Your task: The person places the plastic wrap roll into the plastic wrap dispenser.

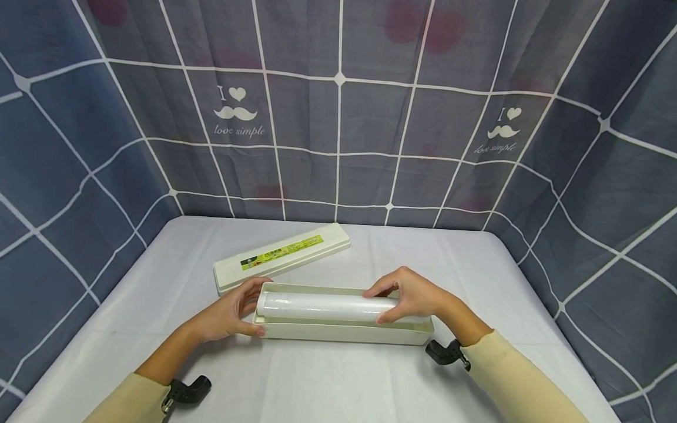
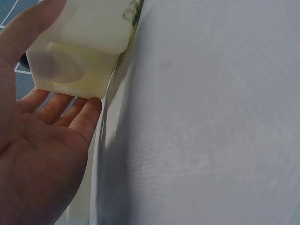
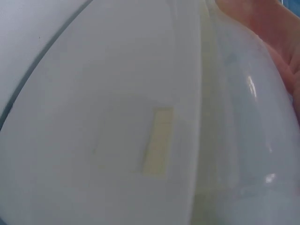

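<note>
A long pale-cream dispenser box (image 1: 344,333) lies lengthwise on the white table with its top off. Inside it sits a roll of cling film (image 1: 317,306), glossy and white. My left hand (image 1: 224,312) holds the box's left end, thumb at the front and fingers behind; in the left wrist view the hand (image 2: 44,145) is at the box end (image 2: 89,26). Near the roll's right part, my right hand (image 1: 415,295) grips it between thumb and fingers. The right wrist view shows the box wall (image 3: 117,61) and the roll (image 3: 258,126) close up.
Behind the box, to the left, lies its matching cream lid (image 1: 330,238) at a slant, bearing a green-yellow label (image 1: 280,252). White cloth (image 1: 296,382) covers the table. Dark grey-blue curtains (image 1: 307,117) with white lines stand at the back and both sides.
</note>
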### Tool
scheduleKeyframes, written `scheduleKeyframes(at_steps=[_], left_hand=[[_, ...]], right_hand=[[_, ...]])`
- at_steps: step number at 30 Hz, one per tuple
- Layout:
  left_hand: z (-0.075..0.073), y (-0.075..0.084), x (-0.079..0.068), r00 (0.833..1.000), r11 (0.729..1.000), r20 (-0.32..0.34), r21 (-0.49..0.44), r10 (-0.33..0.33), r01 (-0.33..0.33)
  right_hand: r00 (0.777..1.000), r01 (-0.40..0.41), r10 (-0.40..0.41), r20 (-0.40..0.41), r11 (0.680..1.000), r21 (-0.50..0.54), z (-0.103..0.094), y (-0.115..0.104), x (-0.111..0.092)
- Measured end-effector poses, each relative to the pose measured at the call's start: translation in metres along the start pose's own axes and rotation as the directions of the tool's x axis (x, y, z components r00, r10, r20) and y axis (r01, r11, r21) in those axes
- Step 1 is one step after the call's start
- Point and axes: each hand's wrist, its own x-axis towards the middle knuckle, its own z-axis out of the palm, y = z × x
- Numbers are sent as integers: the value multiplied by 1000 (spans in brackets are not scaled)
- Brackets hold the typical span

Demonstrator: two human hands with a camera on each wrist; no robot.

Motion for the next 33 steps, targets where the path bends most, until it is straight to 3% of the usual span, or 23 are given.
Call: scheduleKeyframes(at_steps=[23, 33], left_hand=[[0, -3, 0, 1000, 1000, 17, -3, 26, -26], [0, 0, 0, 1000, 1000, 2, -7, -16, 16]], right_hand=[[999, 22, -20, 24, 999, -50, 1, -4, 4], [997, 76, -77, -9, 992, -103, 3, -3, 2]])
